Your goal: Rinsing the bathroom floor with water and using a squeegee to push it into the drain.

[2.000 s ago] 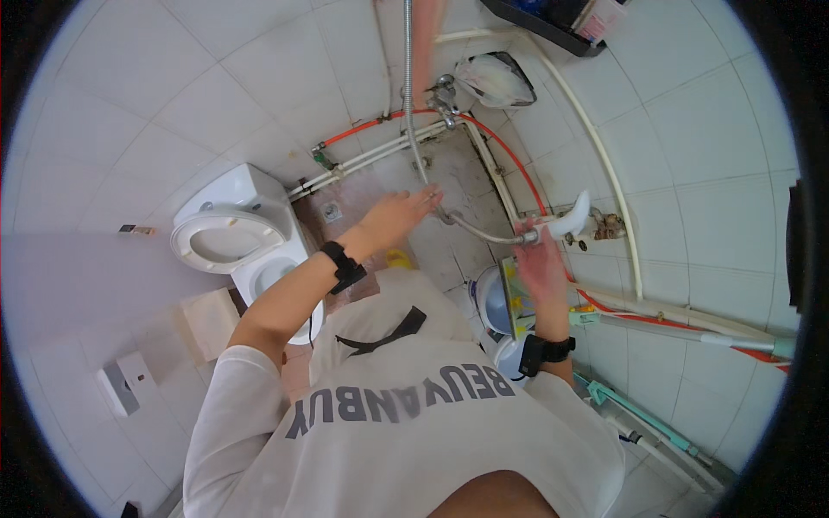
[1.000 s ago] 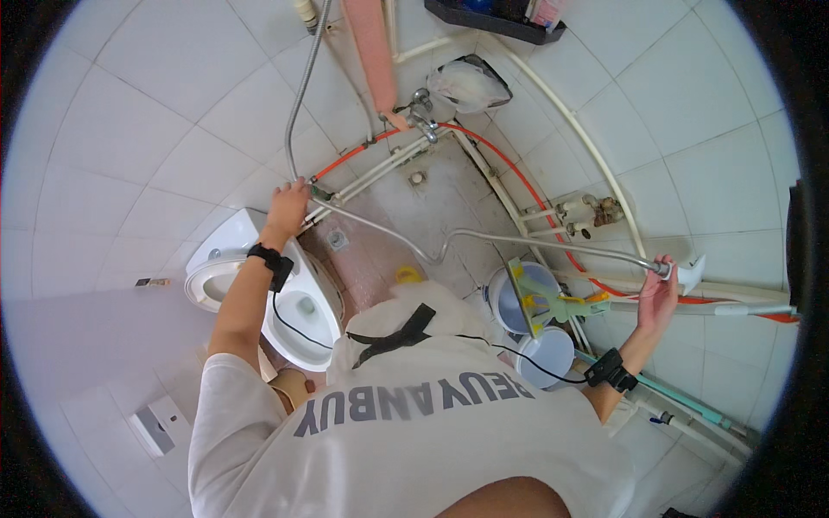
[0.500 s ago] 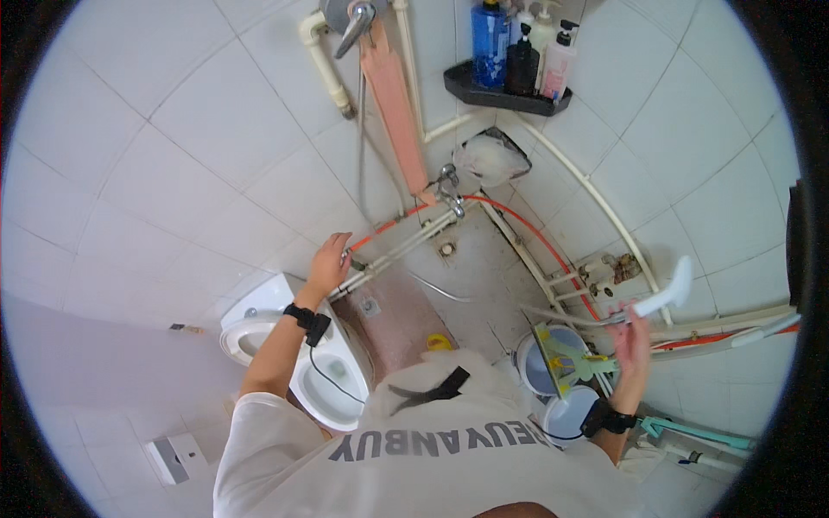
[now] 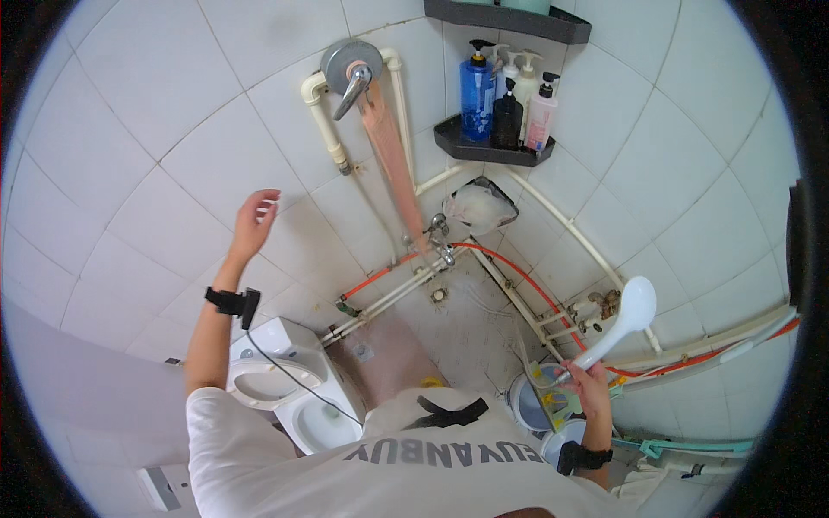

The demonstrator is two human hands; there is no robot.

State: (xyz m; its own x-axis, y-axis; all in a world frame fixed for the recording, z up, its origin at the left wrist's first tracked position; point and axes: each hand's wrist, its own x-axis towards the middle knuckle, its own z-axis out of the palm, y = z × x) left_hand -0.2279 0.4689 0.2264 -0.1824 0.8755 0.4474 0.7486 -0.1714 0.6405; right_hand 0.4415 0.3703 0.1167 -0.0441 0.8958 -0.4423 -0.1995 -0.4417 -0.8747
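My right hand (image 4: 591, 388) is wrapped round the handle of a white shower head (image 4: 637, 304), whose round end points up and away to the right. A hose runs from the handle's lower end toward the buckets. In front of the tiled wall on the left, my left hand (image 4: 256, 221) is raised with nothing in it, its fingers apart and slightly bent. The grey shower mixer (image 4: 352, 67) on the wall is the nearest fixture up and to its right. From the mixer, a long pink strip (image 4: 395, 173) hangs down to a metal tap (image 4: 446, 250) low in the corner.
Pump bottles (image 4: 477, 95) stand on a black corner shelf (image 4: 496, 155). Below my left arm is a white toilet (image 4: 332, 419) with its lid up. Buckets (image 4: 524, 406) are beside my right hand. An orange hose (image 4: 518, 272) and white pipes (image 4: 570, 224) run along the walls.
My left hand has left the low pipe and risen up and to the left. My right hand, still on the shower head, has moved slightly left; the view has tilted upward.
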